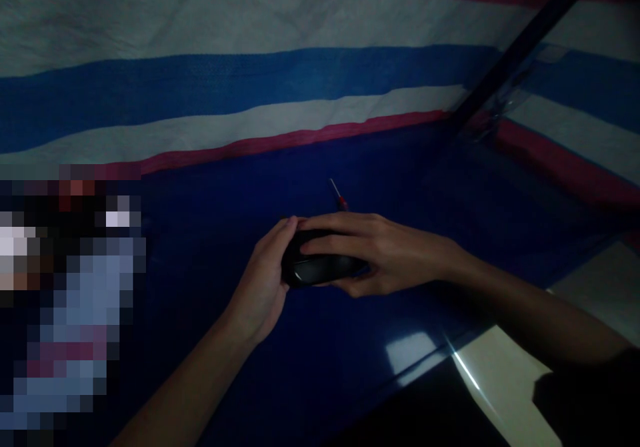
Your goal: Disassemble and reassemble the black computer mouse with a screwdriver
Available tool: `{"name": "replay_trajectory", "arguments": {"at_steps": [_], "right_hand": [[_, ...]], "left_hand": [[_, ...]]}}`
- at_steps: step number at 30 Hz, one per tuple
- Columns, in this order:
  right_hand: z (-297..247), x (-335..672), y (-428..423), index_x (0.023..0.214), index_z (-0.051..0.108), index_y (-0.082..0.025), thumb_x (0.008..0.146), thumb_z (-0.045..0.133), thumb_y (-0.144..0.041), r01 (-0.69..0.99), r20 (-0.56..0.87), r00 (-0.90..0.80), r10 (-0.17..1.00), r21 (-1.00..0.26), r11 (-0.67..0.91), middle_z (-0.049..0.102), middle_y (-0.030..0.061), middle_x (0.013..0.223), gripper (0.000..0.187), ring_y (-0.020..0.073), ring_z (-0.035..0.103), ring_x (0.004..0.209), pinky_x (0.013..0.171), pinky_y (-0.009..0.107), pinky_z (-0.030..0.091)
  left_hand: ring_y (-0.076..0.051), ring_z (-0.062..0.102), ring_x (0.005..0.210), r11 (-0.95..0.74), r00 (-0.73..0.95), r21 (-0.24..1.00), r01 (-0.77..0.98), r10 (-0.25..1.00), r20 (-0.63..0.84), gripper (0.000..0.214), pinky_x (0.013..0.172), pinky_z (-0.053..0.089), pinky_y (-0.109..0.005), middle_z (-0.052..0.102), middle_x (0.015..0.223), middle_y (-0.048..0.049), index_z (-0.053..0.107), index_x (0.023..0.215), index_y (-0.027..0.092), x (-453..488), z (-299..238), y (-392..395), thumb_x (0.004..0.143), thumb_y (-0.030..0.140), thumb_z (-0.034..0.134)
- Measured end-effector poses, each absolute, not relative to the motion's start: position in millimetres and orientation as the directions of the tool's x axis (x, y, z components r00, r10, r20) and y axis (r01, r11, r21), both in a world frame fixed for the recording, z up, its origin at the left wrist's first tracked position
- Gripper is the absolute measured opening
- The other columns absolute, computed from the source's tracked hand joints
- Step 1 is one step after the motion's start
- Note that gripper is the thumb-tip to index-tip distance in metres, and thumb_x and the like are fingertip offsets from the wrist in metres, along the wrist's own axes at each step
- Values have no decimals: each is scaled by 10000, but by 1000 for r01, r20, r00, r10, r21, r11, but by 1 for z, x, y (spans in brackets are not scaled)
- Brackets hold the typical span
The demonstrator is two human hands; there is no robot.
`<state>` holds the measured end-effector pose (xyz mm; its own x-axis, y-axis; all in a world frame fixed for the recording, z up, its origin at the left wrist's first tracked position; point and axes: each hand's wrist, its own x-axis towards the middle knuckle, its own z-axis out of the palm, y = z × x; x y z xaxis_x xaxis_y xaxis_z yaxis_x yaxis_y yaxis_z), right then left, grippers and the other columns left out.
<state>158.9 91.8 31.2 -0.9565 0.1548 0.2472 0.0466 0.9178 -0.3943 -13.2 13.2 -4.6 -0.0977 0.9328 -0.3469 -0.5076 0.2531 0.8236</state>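
A black computer mouse (pixel 320 268) is held between my two hands, over the dark blue surface. My left hand (pixel 265 273) grips its left end, with the thumb up along the near-left edge and the other fingers hidden behind or under it. From the right, my right hand (pixel 367 247) wraps round it, the index and middle fingers lying along its top and the thumb near its lower side. Just beyond the right fingers, a screwdriver (pixel 341 200) with a thin metal shaft and a red part lies on the surface; its handle end is hidden by my hand.
The dark blue table (pixel 240 187) runs back to a striped red, white and blue sheet (pixel 240 77). A dark slanted pole (pixel 520 47) stands at the right back corner. A pixelated area covers the left side. Pale floor (pixel 505 360) shows at lower right. The light is dim.
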Motion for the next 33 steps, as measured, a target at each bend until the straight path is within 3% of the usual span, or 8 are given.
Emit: {"name": "replay_trajectory", "arguments": {"at_steps": [8,16,21,25,33], "right_hand": [[27,158,91,1377,413,-117,905,556,-322,36,282,-948,146,-364,931,482,167,1413,534,234,499,1278,1047,428,439],[28,155,91,1437,316,-154,904,542,-469,63,278,-942,185,-396,916,398,153,1473,659,203,445,1328,1060,364,418],[25,154,93,1412,346,-127,841,576,-572,138,298,-915,272,-401,906,504,171,1375,760,246,531,1239,987,404,470],[24,155,94,1383,377,-140,835,595,-558,177,280,-903,325,-448,877,600,139,1247,723,223,614,1109,906,372,514],[21,153,94,1313,452,-118,845,607,-516,157,291,-900,324,-479,864,605,131,1235,634,209,624,1083,905,348,521]], "left_hand": [[-108,523,677,253,-160,806,-536,906,-391,202,578,420,-197,580,720,18,665,810,181,-10,0,15,809,382,661],[-116,555,678,192,-230,837,-512,908,-349,176,612,448,-215,617,727,13,681,800,165,-10,0,15,779,339,672],[-116,560,670,151,-288,848,-508,898,-332,146,593,434,-213,622,711,22,679,777,176,-13,0,15,774,321,659],[-122,583,663,162,-330,845,-510,870,-366,171,592,452,-220,643,704,15,677,735,171,-14,2,16,757,341,672],[-155,629,683,197,-282,822,-534,875,-393,246,585,476,-247,671,712,0,677,751,171,-15,2,17,738,416,697]]}}
